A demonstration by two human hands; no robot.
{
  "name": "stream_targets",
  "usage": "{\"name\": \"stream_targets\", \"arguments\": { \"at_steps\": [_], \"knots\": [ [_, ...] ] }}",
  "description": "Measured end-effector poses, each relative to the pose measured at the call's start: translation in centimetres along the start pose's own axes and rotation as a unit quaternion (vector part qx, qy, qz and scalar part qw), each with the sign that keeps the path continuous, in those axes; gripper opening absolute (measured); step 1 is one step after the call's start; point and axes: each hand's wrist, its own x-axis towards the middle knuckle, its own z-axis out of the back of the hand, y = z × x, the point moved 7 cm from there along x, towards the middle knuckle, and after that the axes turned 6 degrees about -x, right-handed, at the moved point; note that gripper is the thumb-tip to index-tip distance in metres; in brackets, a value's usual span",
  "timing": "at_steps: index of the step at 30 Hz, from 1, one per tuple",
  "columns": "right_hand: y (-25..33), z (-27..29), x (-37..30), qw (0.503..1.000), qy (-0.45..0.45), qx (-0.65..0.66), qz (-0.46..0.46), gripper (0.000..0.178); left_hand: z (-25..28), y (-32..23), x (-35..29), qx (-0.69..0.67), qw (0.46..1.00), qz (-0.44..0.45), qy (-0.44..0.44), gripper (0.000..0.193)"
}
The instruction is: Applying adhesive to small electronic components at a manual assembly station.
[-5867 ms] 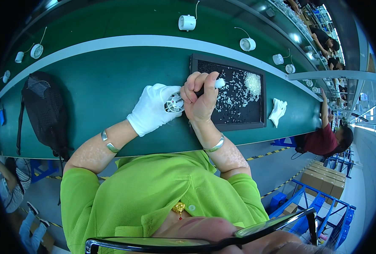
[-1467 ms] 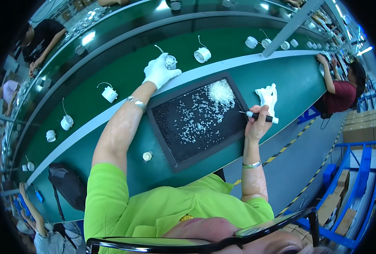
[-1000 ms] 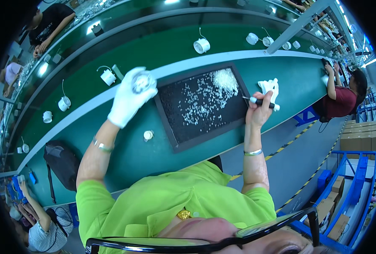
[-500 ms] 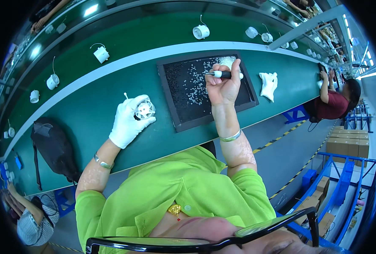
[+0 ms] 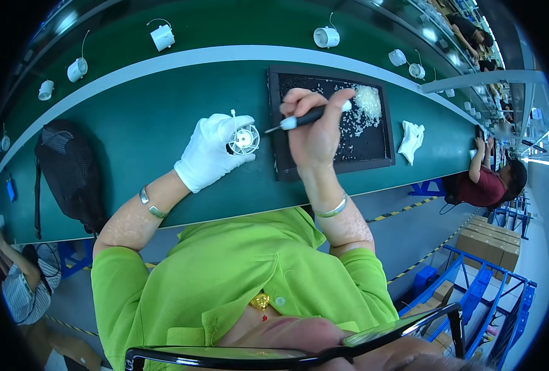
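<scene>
My left hand [image 5: 209, 154], in a white glove, is closed around a small round white plastic part [image 5: 244, 141] with spokes round a hub. A short white stub pokes up beside the part at the glove's fingers. My bare right hand [image 5: 315, 133] grips a pen-shaped hand tool [image 5: 311, 116] with a black grip, white ends and a thin metal tip. That tip points left toward the spoked part, a small gap away from it. Behind the right hand lies a dark shallow tray [image 5: 387, 141], holding many tiny translucent pieces [image 5: 367, 105], heaped at its far right corner.
A crumpled white glove [image 5: 411, 142] lies right of the tray on the green bench [image 5: 163, 111]. At left is a black mesh bag [image 5: 70, 173]. White cylindrical parts with wires [image 5: 327, 37] stand on the strip beyond the pale rail. A co-worker [image 5: 488, 182] sits at the far right.
Both hands have come closer together, and the tool's tip has swung down toward the spoked part. The view has shifted, so the tray now appears farther right.
</scene>
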Motion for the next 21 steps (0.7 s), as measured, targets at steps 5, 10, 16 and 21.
{"name": "stream_targets", "arguments": {
  "at_steps": [5,10,16,21],
  "knots": [
    [-2.8,-1.8,-0.2,0.995,0.008,0.091,-0.038,0.051,0.3,-0.6,0.8,-0.009,0.998,-0.037,-0.047,0.044],
    [-4.2,-2.3,-0.2,0.99,0.038,0.13,-0.032,0.048,0.2,-0.1,0.9,-0.014,0.999,-0.025,-0.043,0.037],
    [-4.3,-2.6,-0.4,0.991,0.056,0.123,-0.021,0.046,0.5,-0.2,1.0,-0.036,0.998,-0.015,-0.041,0.032],
    [-3.9,-3.2,-0.5,0.995,0.073,0.065,0.012,0.043,0.6,-0.3,1.2,-0.039,0.999,-0.012,-0.035,0.026]
  ]
}}
